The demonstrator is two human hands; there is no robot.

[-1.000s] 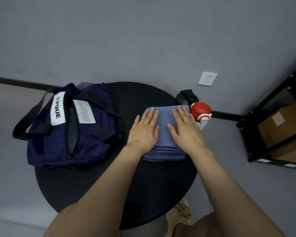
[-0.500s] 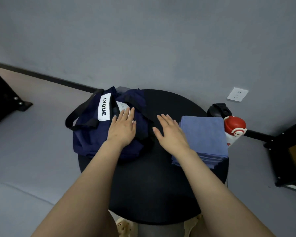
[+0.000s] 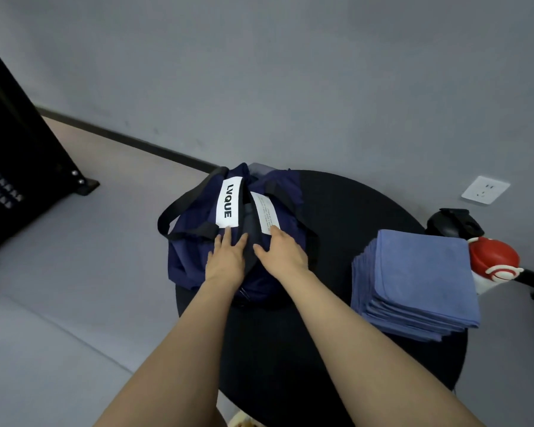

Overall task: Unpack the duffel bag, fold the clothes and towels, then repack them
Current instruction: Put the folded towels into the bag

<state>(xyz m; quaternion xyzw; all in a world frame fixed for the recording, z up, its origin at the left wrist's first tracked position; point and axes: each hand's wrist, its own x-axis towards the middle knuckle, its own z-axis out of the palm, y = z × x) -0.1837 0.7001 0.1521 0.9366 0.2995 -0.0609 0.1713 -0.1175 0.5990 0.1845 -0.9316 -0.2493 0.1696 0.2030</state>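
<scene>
Blue folded towels (image 3: 420, 278) sit stacked well to the right of both flat, open hands, left hand (image 3: 225, 260) and right hand (image 3: 282, 252), pressing the navy duffel bag (image 3: 195, 260), so the right one is nearer.

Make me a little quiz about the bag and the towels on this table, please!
1. True or false: both hands, left hand and right hand, rest on the navy duffel bag.
2. Which side of the bag is the stack of blue towels on: A) left, B) right?
3. What word is on the bag's white label?

Key: 1 true. 2 B. 3 LVQUE.
</scene>
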